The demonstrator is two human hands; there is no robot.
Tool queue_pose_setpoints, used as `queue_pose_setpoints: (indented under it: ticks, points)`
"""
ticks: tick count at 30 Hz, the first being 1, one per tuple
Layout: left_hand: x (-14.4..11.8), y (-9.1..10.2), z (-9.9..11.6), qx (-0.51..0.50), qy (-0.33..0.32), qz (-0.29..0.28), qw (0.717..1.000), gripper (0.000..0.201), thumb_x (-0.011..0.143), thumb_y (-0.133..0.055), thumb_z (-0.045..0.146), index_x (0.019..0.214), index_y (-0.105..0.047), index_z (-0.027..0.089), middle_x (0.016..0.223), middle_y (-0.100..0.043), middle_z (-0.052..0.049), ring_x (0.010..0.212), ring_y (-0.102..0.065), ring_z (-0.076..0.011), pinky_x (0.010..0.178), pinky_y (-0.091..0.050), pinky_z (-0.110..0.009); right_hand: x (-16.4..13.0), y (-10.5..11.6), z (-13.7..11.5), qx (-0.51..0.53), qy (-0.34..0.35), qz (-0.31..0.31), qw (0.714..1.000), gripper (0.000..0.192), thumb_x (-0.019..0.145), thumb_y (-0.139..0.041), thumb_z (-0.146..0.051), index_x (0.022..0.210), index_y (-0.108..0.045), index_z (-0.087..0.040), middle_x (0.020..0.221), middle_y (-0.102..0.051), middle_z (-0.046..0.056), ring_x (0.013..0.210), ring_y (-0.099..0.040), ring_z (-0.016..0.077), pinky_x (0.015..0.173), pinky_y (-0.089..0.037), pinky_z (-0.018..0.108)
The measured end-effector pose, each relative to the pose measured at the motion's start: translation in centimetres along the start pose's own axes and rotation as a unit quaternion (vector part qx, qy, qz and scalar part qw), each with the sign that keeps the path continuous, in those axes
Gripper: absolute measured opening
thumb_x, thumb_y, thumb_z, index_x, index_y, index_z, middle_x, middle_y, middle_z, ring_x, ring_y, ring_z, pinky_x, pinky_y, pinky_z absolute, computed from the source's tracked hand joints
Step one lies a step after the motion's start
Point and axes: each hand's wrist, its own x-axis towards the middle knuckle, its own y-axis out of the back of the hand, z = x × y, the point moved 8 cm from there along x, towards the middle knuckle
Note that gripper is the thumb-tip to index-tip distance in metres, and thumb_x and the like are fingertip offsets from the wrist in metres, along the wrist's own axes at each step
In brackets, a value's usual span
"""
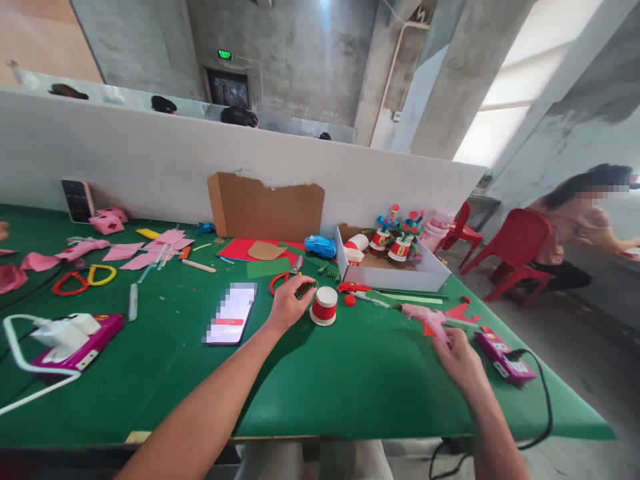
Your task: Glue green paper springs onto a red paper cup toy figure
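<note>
My left hand (pixel 291 303) pinches a dark green pleated paper strip (pixel 305 289) between thumb and fingers. Just right of it an upturned white paper cup (pixel 327 297) with a red band rests on the green table. My right hand (pixel 459 357) is wrapped around the handle of a pink hot glue gun (pixel 425 317), whose nozzle points left, low over the table. Orange-handled scissors (pixel 280 283) lie beyond my left hand, partly hidden by it. A small red round piece (pixel 350 301) sits between the cup and the glue gun.
A white box (pixel 420 275) holds decorated cups. To the left lie a phone (pixel 232 313), pink paper pieces (pixel 170 243) and a purple power strip (pixel 103 343). Another power strip (pixel 505 360) with a black cord is near my right hand. A person (pixel 575 220) sits at far right.
</note>
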Motion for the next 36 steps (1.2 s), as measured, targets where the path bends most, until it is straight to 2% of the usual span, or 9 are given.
queue_pose_setpoints:
  ticks: [2,5,8,11,13,17,21,26,36]
  points:
    - [0.1,0.0,-0.6,-0.034,0.032,0.004,0.999,0.014,0.079,-0.062,0.029,0.087,-0.066,0.02,0.084,-0.071,-0.003,0.073,-0.065,-0.0158,0.072,-0.054,-0.029,-0.9,-0.7,-1.9,0.155,-0.005,-0.031,0.987,0.033,0.064,-0.063,-0.044,0.087,-0.051,-0.024,0.052,-0.055,-0.005,0.047,-0.053,0.0182,0.051,-0.041,0.03]
    - [0.4,0.0,-1.4,-0.093,0.074,0.002,0.993,0.017,0.076,-0.065,0.032,0.086,-0.066,0.019,0.082,-0.071,-0.003,0.072,-0.065,-0.0155,0.071,-0.054,-0.028,-2.8,-3.1,-5.1,0.316,-0.036,-0.152,0.936,0.045,0.058,-0.073,-0.055,0.08,-0.055,-0.021,0.05,-0.055,-0.003,0.047,-0.053,0.0156,0.05,-0.042,0.028]
    - [0.5,0.1,-1.8,-0.141,0.101,-0.008,0.985,0.021,0.073,-0.068,0.035,0.085,-0.067,0.018,0.081,-0.07,-0.003,0.072,-0.065,-0.0155,0.07,-0.054,-0.028,-4.4,-4.8,-7.4,0.383,-0.064,-0.206,0.898,0.053,0.058,-0.073,-0.068,0.072,-0.054,-0.02,0.048,-0.055,-0.002,0.043,-0.049,0.0124,0.042,-0.036,0.024]
    - [0.7,0.1,-1.7,-0.162,0.113,-0.026,0.98,0.024,0.072,-0.069,0.036,0.086,-0.067,0.017,0.083,-0.07,-0.004,0.074,-0.065,-0.016,0.071,-0.054,-0.029,-5.2,-5.6,-9.4,0.411,-0.037,-0.214,0.885,0.055,0.06,-0.074,-0.067,0.082,-0.058,-0.019,0.05,-0.057,-0.003,0.043,-0.045,0.0098,0.042,-0.035,0.023]
    - [0.7,0.2,-1.6,-0.161,0.114,-0.033,0.98,0.024,0.071,-0.069,0.036,0.086,-0.067,0.017,0.084,-0.07,-0.004,0.074,-0.065,-0.016,0.071,-0.054,-0.029,-5.4,-6.1,-10.5,0.422,-0.014,-0.219,0.88,0.057,0.061,-0.076,-0.064,0.09,-0.058,-0.018,0.061,-0.064,0.0,0.044,-0.044,0.0086,0.043,-0.036,0.023]
    - [0.9,0.5,-1.7,-0.145,0.112,-0.026,0.983,0.022,0.072,-0.068,0.035,0.085,-0.067,0.017,0.082,-0.07,-0.003,0.072,-0.064,-0.0149,0.07,-0.054,-0.029,-5.7,-7.0,-11.4,0.422,-0.002,-0.224,0.879,0.056,0.061,-0.077,-0.06,0.094,-0.057,-0.018,0.089,-0.071,0.005,0.043,-0.044,0.0062,0.04,-0.035,0.022]
    - [0.9,0.5,-1.7,-0.131,0.107,-0.026,0.985,0.02,0.073,-0.068,0.034,0.085,-0.067,0.018,0.08,-0.07,-0.003,0.07,-0.064,-0.0146,0.068,-0.054,-0.028,-5.8,-7.4,-10.7,0.389,0.003,-0.232,0.891,0.053,0.065,-0.074,-0.061,0.091,-0.059,-0.016,0.091,-0.072,0.008,0.042,-0.043,0.005,0.04,-0.036,0.022]
    - [0.6,-0.2,-1.0,-0.132,0.09,-0.049,0.986,0.017,0.073,-0.068,0.032,0.085,-0.068,0.019,0.082,-0.071,-0.003,0.075,-0.065,-0.0162,0.07,-0.054,-0.029,-6.1,-7.6,-10.0,0.386,0.026,-0.217,0.896,0.055,0.069,-0.071,-0.061,0.099,-0.058,-0.018,0.105,-0.072,0.011,0.042,-0.044,0.0048,0.039,-0.037,0.022]
    - [0.1,-1.4,-0.9,-0.164,0.118,-0.11,0.973,0.025,0.072,-0.069,0.038,0.086,-0.069,0.017,0.082,-0.072,-0.005,0.076,-0.065,-0.0177,0.07,-0.052,-0.029,-7.4,-7.8,-12.8,0.335,0.102,-0.204,0.914,0.046,0.075,-0.063,-0.058,0.098,-0.056,-0.019,0.087,-0.07,0.005,0.045,-0.047,0.008,0.043,-0.04,0.024]
